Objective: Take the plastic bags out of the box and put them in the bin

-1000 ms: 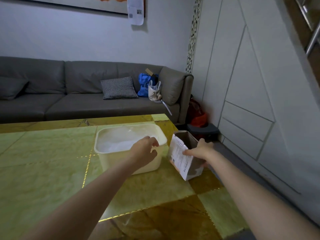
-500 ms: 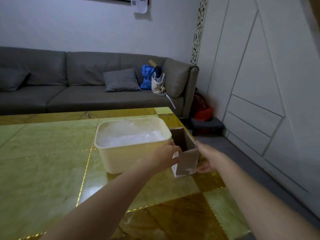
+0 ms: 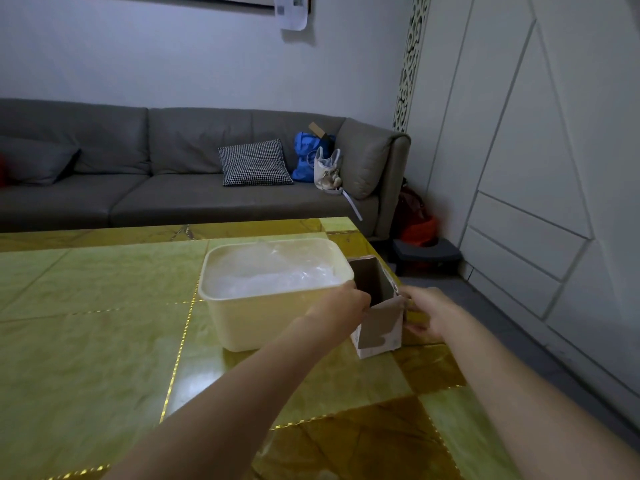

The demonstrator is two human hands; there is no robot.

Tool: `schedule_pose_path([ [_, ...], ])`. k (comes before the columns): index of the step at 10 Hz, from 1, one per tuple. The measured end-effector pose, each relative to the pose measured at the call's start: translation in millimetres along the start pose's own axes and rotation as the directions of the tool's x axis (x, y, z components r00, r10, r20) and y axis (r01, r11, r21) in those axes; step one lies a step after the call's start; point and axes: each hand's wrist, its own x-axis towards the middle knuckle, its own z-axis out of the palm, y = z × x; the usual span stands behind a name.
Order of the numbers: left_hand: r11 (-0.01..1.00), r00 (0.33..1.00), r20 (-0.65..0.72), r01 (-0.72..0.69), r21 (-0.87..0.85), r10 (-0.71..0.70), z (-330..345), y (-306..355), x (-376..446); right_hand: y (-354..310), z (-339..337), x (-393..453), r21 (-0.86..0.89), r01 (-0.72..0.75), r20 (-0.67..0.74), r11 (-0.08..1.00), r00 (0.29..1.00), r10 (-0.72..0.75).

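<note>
We cannot see into the small cardboard box (image 3: 378,308): its dark open mouth faces up and away, and our left hand (image 3: 341,304) covers its near left corner, so whether any bags lie inside is unclear. Our left fingers are hidden past the box's edge, curled over it as far as we can tell; our right hand (image 3: 426,312) grips the box's right side, fingers (image 3: 414,329) wrapped round the wall with their tips hidden behind it. The box stands upright on the green and gold tabletop (image 3: 104,341), just right of the cream plastic bin (image 3: 273,320) and touching it or nearly so. In the bin lie crumpled clear plastic bags (image 3: 277,275), filling it almost to the rim, their separate outlines hard to tell apart. Beyond the tabletop's far edge stands a grey sofa (image 3: 173,181).
</note>
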Motion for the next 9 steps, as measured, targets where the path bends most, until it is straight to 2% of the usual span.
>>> schedule_pose_path([
  [1, 1.000, 1.000, 0.010, -0.009, 0.012, 0.009, 0, 0, 2, 0, 2, 6, 0.244, 0.034, -0.054, 0.969, 0.998, -0.021],
  [2, 0.997, 0.999, 0.045, -0.013, 0.081, 0.009, -1, 4, 5, -3, 2, 6, 0.148, 0.410, -0.408, 0.900, 0.854, -0.322],
  [3, 0.986, 0.997, 0.071, 0.016, 0.167, -0.029, -2, 8, 9, -10, 9, -11, -0.195, 0.745, -0.368, 0.637, 0.547, -0.752],
  [4, 0.958, 0.992, -0.111, -0.025, 0.285, 0.058, -5, 12, 3, -10, 18, -15, -0.576, 0.746, 0.075, 0.333, 0.454, -0.888],
  [5, 0.923, 0.978, -0.203, 0.032, 0.383, 0.051, -1, -4, -11, -1, 22, -16, -0.802, 0.569, 0.307, 0.182, 0.654, -0.692],
  [6, 0.940, 0.972, -0.231, 0.115, 0.321, -0.040, -2, -28, -25, 10, 27, -12, -0.842, 0.523, 0.365, 0.137, 0.736, -0.570],
  [7, 0.960, 0.992, -0.118, 0.078, 0.270, -0.047, 7, -44, -32, 0, 33, -10, -0.854, 0.506, 0.363, 0.125, 0.750, -0.552],
  [9, 0.979, 0.993, -0.118, 0.055, 0.194, -0.032, 8, -50, -32, -23, 54, 5, -0.865, 0.501, 0.398, 0.026, 0.716, -0.574],
])
